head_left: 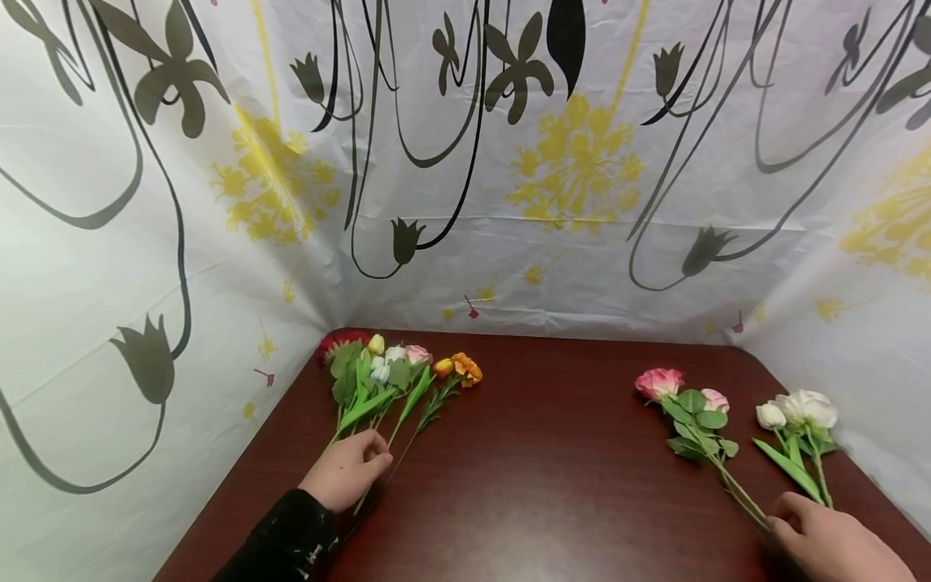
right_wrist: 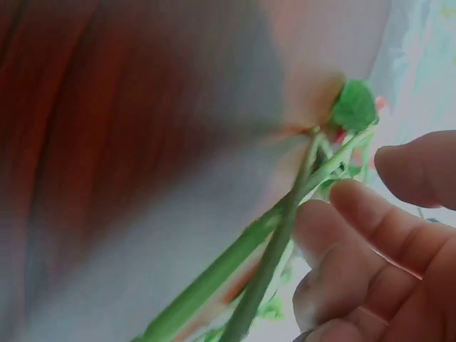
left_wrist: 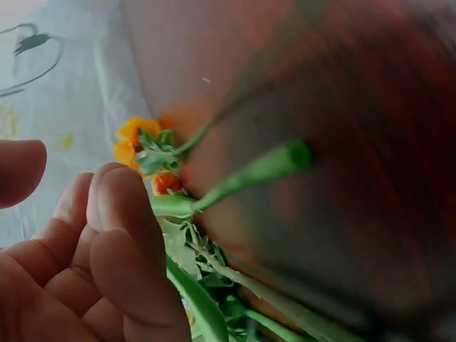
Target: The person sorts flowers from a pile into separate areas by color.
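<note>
My left hand (head_left: pixel 351 469) is over the stems of a bunch of artificial flowers at the left. In the left wrist view its fingers (left_wrist: pixel 117 206) are bent, with a gap to the thumb and nothing between them. The bunch has a red flower (head_left: pixel 342 343), a light pink rose (head_left: pixel 418 355), a yellow tulip (head_left: pixel 376 344) and an orange flower (head_left: pixel 466 369). At the right, my right hand (head_left: pixel 836 537) is beside the stem ends of pink roses (head_left: pixel 659 384). The right wrist view shows its thumb and fingers apart, close to the green stems (right_wrist: pixel 260 242).
White flowers (head_left: pixel 807 409) with green leaves lie near the right edge of the dark red-brown table (head_left: pixel 538 453). A patterned white sheet (head_left: pixel 465 186) hangs behind the table and along both sides.
</note>
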Demonstrator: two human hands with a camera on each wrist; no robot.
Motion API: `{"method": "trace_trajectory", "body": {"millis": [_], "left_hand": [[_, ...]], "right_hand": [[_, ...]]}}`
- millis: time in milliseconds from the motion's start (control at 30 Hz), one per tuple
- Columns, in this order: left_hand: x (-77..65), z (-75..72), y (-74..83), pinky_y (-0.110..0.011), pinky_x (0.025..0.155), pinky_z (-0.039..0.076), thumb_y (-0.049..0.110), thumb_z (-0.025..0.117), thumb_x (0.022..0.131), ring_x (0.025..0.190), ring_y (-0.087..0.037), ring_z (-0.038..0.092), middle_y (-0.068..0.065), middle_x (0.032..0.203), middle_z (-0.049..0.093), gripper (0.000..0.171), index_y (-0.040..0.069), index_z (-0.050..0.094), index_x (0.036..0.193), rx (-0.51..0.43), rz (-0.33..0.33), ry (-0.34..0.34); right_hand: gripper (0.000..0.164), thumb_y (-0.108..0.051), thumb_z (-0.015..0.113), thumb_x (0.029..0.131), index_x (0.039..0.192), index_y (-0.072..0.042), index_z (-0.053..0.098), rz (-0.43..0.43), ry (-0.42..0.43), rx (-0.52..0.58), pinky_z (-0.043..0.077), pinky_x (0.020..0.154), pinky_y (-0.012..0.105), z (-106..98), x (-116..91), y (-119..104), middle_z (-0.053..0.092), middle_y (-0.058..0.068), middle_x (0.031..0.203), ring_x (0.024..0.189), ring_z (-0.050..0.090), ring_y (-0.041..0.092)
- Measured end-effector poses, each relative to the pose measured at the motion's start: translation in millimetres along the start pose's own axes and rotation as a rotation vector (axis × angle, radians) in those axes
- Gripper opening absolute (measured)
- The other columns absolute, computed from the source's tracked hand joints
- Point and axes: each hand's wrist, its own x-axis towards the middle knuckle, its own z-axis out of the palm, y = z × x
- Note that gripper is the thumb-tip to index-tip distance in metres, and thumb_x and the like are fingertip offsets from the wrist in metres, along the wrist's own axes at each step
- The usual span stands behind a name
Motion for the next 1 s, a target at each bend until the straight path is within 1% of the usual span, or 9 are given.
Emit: {"method": "trace_trajectory", "body": {"millis": [167,300,433,567,700,833,900,967,1000], "left_hand": [[3.8,6.3,3.6,-0.036,0.057,0.040,0.027,0.066,0.098,0.057,-0.017,0.051,0.004,0.072,0.058,0.007,0.020,0.065,0.099,0.163,-0.002,0.006],[9.8,11.2,4.2,-0.036,0.057,0.041,0.027,0.069,0.096,0.058,-0.016,0.051,0.004,0.071,0.055,0.010,0.018,0.065,0.099,0.264,0.008,-0.001],[13.9,14.2,2.7,-0.036,0.059,0.043,0.026,0.073,0.093,0.059,-0.014,0.052,0.005,0.072,0.056,0.014,0.016,0.065,0.099,0.303,0.014,-0.030],[16.1,16.5,0.7,-0.037,0.061,0.044,0.024,0.076,0.090,0.061,-0.014,0.053,0.005,0.072,0.057,0.015,0.016,0.065,0.095,0.337,0.016,-0.028],[18.5,19.0,-1.3,-0.037,0.061,0.044,0.025,0.080,0.085,0.062,-0.013,0.053,0.006,0.072,0.058,0.019,0.018,0.062,0.085,0.398,0.033,-0.022],[19.4,21.7,-2.9,-0.035,0.057,0.041,0.025,0.082,0.082,0.059,-0.013,0.050,0.007,0.067,0.055,0.027,0.020,0.057,0.074,0.439,0.045,-0.025],[18.7,22.7,-2.8,-0.034,0.055,0.039,0.024,0.081,0.083,0.057,-0.013,0.049,0.007,0.064,0.053,0.028,0.020,0.056,0.070,0.450,0.053,-0.020],[17.6,22.7,-1.8,-0.033,0.053,0.038,0.020,0.078,0.084,0.055,-0.012,0.048,0.007,0.061,0.051,0.028,0.020,0.055,0.067,0.461,0.069,-0.010],[17.5,23.1,-1.5,-0.032,0.052,0.036,0.017,0.076,0.084,0.053,-0.011,0.045,0.008,0.059,0.049,0.029,0.020,0.054,0.065,0.461,0.078,-0.004]], "right_hand": [[0.019,-0.028,0.058,0.102,0.098,-0.011,0.064,-0.050,0.042,0.044,0.039,0.061,0.042,1.8,1.7,-16.8,0.051,0.000,0.071,0.063,0.048,0.019],[0.018,-0.030,0.060,0.101,0.100,-0.013,0.065,-0.080,0.061,0.054,0.042,0.062,0.042,-1.1,-0.7,-33.3,0.055,-0.003,0.075,0.067,0.051,0.017],[0.017,-0.030,0.061,0.101,0.100,-0.014,0.066,-0.114,0.069,0.060,0.046,0.065,0.044,-4.7,-3.9,-49.9,0.063,-0.004,0.084,0.072,0.055,0.016],[0.015,-0.029,0.062,0.100,0.100,-0.014,0.066,-0.130,0.056,0.077,0.046,0.064,0.043,-5.7,-5.6,-61.2,0.065,-0.003,0.088,0.073,0.056,0.015],[0.015,-0.030,0.062,0.100,0.100,-0.015,0.066,-0.130,0.044,0.084,0.046,0.064,0.041,-5.1,-6.5,-65.9,0.064,-0.004,0.088,0.073,0.056,0.015],[0.014,-0.031,0.061,0.101,0.099,-0.018,0.066,-0.144,0.045,0.093,0.045,0.064,0.039,-2.5,-6.2,-68.1,0.063,-0.005,0.087,0.073,0.054,0.015],[0.013,-0.032,0.061,0.101,0.098,-0.020,0.066,-0.147,0.042,0.099,0.044,0.064,0.039,-1.0,-5.8,-69.4,0.062,-0.006,0.086,0.073,0.054,0.014],[0.015,-0.034,0.060,0.101,0.098,-0.020,0.066,-0.152,0.037,0.102,0.044,0.064,0.038,0.5,-4.3,-69.9,0.062,-0.006,0.086,0.073,0.053,0.015],[0.016,-0.035,0.061,0.101,0.098,-0.020,0.066,-0.154,0.035,0.102,0.044,0.064,0.039,1.0,-3.6,-70.1,0.062,-0.005,0.086,0.073,0.053,0.015]]}}
